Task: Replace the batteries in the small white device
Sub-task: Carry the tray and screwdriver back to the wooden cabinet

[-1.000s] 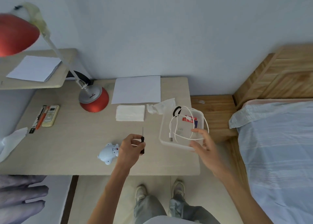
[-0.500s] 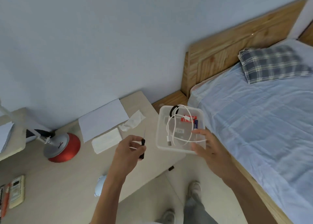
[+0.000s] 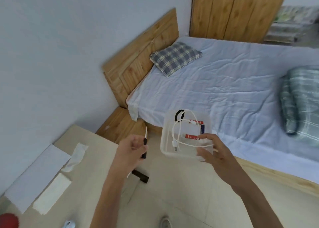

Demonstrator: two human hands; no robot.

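While the small white device (image 3: 69,225) sits at the desk's (image 3: 96,151) near edge, well apart from both hands | risk: container (image 3: 164,141), pinched at one corner by right hand (image 3: 215,151), tips and spills | left hand (image 3: 129,151) grips screwdriver (image 3: 145,148) | count: three batteries (image 3: 191,136), one cable (image 3: 174,144), one black ring (image 3: 177,114)

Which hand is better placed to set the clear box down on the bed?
Right, probably. The right hand grips the clear box on the side toward the bed; the left hand holds a small screwdriver.
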